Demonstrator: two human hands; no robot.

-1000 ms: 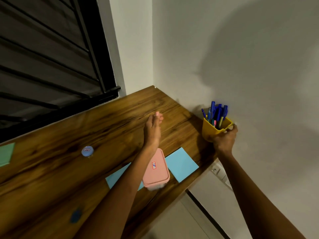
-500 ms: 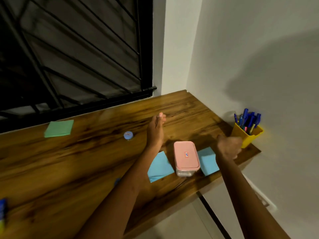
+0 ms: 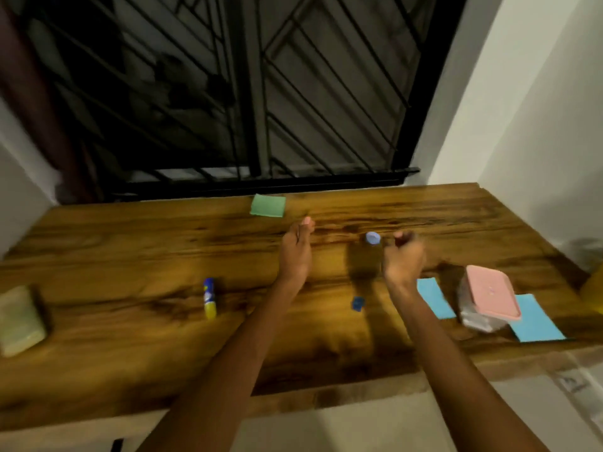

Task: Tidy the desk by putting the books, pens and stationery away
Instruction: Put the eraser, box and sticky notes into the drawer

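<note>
On the wooden desk (image 3: 130, 321) lie a green sticky-note pad (image 3: 268, 205), a small round blue-capped item (image 3: 372, 238), a blue and yellow glue stick (image 3: 209, 298), a small dark blue piece (image 3: 357, 303) and blue paper sheets (image 3: 432, 296). A clear box with a pink lid (image 3: 489, 296) stands on the blue sheets. My left hand (image 3: 295, 252) hovers over the desk middle, fingers straight and together, holding nothing. My right hand (image 3: 404, 256) hangs just right of the blue-capped item, fingers loosely curled, empty. The view is blurred.
A yellowish block (image 3: 19, 321) sits at the desk's left end. The yellow edge of the pen cup (image 3: 595, 296) shows at the far right. A barred dark window (image 3: 228, 93) runs behind the desk, with white walls at both ends.
My right hand let go of the yellow pen cup and swung left to beside the blue-capped item. The view turned left, bringing the glue stick and yellowish block into sight.
</note>
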